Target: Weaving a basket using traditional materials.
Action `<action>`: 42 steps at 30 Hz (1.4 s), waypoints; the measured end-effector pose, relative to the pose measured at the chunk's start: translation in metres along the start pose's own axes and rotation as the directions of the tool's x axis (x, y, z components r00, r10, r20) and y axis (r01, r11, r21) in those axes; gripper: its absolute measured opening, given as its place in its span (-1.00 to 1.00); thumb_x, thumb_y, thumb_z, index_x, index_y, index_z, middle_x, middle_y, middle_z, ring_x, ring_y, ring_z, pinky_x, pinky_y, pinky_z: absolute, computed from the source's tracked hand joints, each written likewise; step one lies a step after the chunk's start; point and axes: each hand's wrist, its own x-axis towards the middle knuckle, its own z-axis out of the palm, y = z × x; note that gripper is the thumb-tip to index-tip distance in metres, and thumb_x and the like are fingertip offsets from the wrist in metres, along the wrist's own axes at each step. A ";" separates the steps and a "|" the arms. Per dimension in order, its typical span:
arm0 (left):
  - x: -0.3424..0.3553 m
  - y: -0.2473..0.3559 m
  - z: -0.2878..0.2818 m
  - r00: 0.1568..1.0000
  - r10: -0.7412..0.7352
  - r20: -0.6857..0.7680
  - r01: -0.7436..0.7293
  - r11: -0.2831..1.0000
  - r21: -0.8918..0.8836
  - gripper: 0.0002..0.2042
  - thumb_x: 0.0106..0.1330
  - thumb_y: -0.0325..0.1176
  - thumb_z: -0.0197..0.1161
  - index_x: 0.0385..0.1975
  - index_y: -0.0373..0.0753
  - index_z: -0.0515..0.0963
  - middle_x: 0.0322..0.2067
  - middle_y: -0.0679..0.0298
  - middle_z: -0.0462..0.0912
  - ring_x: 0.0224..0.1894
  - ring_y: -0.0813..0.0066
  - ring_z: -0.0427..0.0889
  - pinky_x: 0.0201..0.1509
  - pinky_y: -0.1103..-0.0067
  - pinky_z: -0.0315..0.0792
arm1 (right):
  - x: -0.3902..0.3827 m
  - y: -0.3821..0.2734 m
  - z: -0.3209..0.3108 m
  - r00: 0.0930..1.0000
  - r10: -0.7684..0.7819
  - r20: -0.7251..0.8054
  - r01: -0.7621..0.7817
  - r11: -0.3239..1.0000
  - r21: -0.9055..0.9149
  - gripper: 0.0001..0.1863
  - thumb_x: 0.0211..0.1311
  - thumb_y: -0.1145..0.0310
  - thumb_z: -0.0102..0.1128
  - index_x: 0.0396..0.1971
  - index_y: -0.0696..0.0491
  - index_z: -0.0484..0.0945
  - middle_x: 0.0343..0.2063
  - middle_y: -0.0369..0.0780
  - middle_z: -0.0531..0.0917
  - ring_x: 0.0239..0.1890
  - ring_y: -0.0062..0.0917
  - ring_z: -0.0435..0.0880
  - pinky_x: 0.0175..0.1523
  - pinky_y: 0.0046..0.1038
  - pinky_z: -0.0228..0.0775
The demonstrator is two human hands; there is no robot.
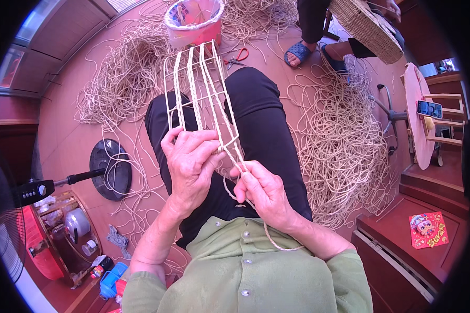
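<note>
A pale wire basket frame (197,83) rests across my thighs, with several lengths of beige cord running along it. My left hand (192,156) grips its near end, fingers closed on the frame and the cord there. Just right of it, my right hand (261,188) pinches the beige cord (239,158) close to the frame's near corner. The cord's loose tail (272,241) hangs from my right hand and curves over my green top.
Heaps of loose cord (344,151) spread over the floor on both sides. A lined pink bin (196,26) and red-handled pliers (237,56) lie ahead. Another person holds a woven basket (368,28). A fan stand (112,169) is at left, a stool (420,115) at right.
</note>
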 end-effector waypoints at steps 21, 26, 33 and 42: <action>0.005 0.001 -0.014 0.986 -0.053 0.159 0.054 0.999 -0.005 -0.91 0.31 -0.35 0.34 -0.31 -0.21 0.66 -0.24 0.36 0.68 -0.11 0.44 0.65 0.37 0.32 0.08 | 0.010 0.034 0.014 0.991 0.071 -0.111 -0.011 0.883 0.469 -0.55 0.67 0.27 -0.20 0.43 0.01 0.10 -0.31 -0.09 0.68 -0.48 -0.50 0.76 -0.55 -0.62 0.50; 0.006 -0.002 -0.012 0.987 -0.052 0.149 0.053 0.999 -0.007 -0.91 0.30 -0.36 0.35 -0.31 -0.21 0.64 -0.24 0.35 0.68 -0.12 0.42 0.65 0.36 0.33 0.10 | 0.013 0.027 0.025 0.977 0.193 -0.091 -0.074 0.706 0.704 -0.51 0.65 0.17 -0.12 0.41 0.01 0.12 -0.34 -0.11 0.68 -0.50 -0.51 0.75 -0.54 -0.64 0.49; 0.005 0.001 -0.011 0.992 -0.028 0.122 0.026 1.000 0.017 -0.91 0.28 -0.37 0.36 -0.31 -0.22 0.64 -0.24 0.34 0.68 -0.12 0.41 0.65 0.35 0.32 0.12 | -0.025 0.032 0.021 0.997 -0.078 -0.028 0.079 0.997 0.024 -0.82 0.46 0.43 0.21 -0.04 0.18 0.56 -0.53 -0.29 0.62 -0.55 -0.73 0.65 -0.51 -0.64 0.45; 0.001 -0.004 -0.005 0.998 0.041 0.042 -0.042 0.999 0.032 -0.91 0.28 -0.39 0.36 -0.29 -0.22 0.65 -0.21 0.32 0.71 -0.10 0.40 0.66 0.36 0.30 0.13 | -0.009 0.025 0.000 0.552 -0.833 -0.024 0.380 0.278 -0.882 -0.31 0.36 -0.14 0.20 0.22 0.11 0.39 -0.15 -0.15 0.64 -0.20 -0.34 0.66 -0.30 -0.36 0.48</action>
